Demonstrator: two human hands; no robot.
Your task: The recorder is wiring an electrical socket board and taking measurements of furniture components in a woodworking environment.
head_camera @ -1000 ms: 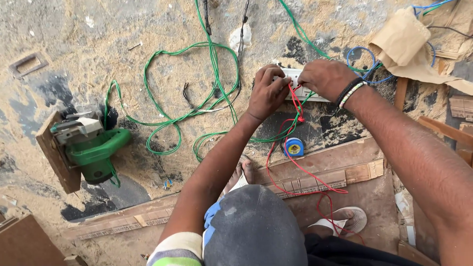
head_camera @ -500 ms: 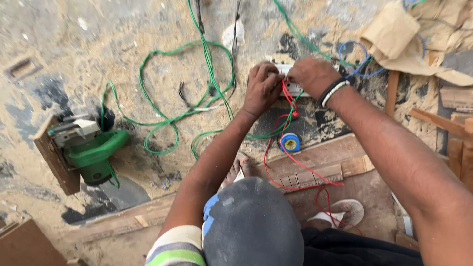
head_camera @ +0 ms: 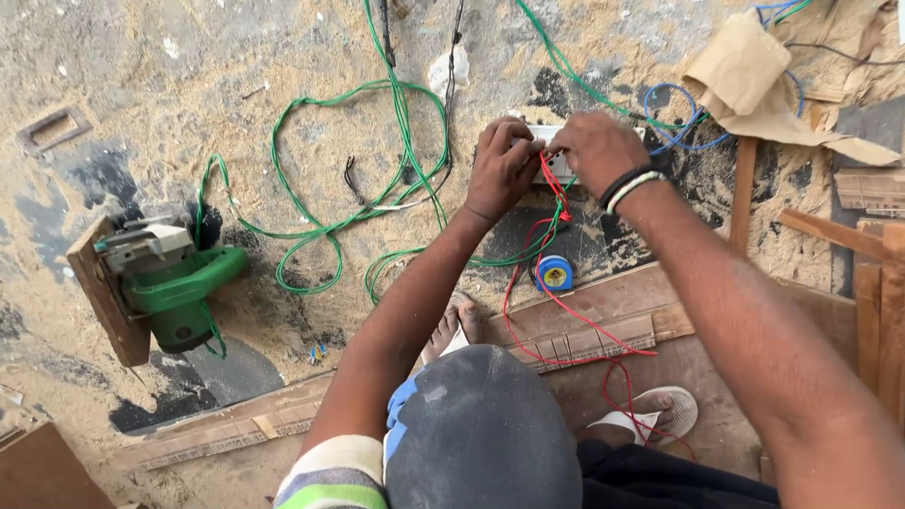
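A white electrical box lies on the sawdust-covered floor, mostly hidden by my hands. My left hand pinches its left end with closed fingers, just where the red wires enter. My right hand, with dark and white bands on the wrist, grips the box from the right and covers its top. The red wires run down from the box past a small blue and yellow tape roll toward my feet.
Green cable loops over the floor to the left. A green circular saw sits on a wood block at far left. Wooden boards lie under my sandalled feet. Blue wire, brown paper and wood offcuts are at right.
Both hands stay on the white box with small finger movements. The view has drifted, so the hands and box sit slightly higher in the picture.
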